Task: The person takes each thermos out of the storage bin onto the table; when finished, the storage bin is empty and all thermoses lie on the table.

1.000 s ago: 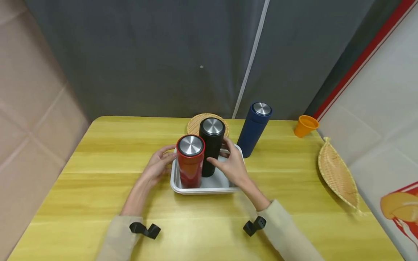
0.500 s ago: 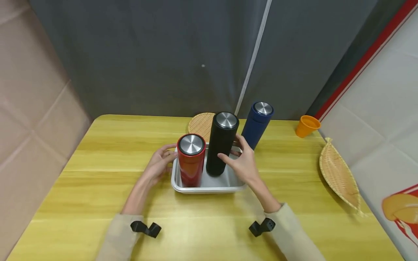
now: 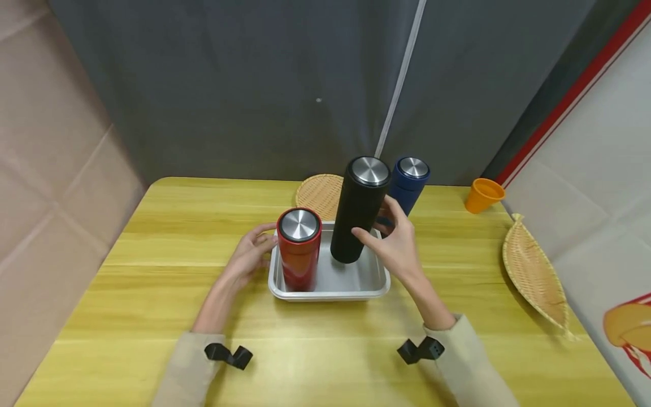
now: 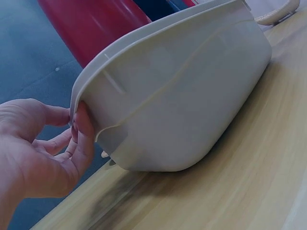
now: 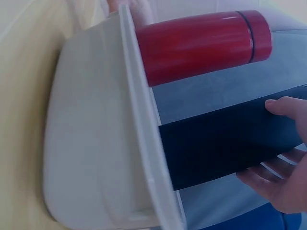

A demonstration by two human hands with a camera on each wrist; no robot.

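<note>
My right hand (image 3: 399, 240) grips a black thermos bottle (image 3: 359, 212) by its side, fingers behind and thumb in front. The bottle is slightly tilted, over the right half of a light grey tub (image 3: 328, 295). In the right wrist view its lower end is hidden behind the tub's rim. A red thermos bottle (image 3: 300, 254) stands in the tub's left part. My left hand (image 4: 53, 148) pinches the tub's rim at the left corner, thumb on top and fingers beneath. Behind the black bottle stands a blue thermos bottle (image 3: 409, 183), partly covered by it and my right hand.
A round woven tray (image 3: 317, 195) lies behind the tub. An orange cup (image 3: 484, 195) stands at the back right of the wooden table (image 3: 152, 294). A leaf-shaped woven basket (image 3: 534, 274) lies along the right edge, by the white wall.
The right hand has raised the black bottle and carried it rightward, away from the red one, so it now overlaps the blue bottle. The left hand keeps its place at the rim.
</note>
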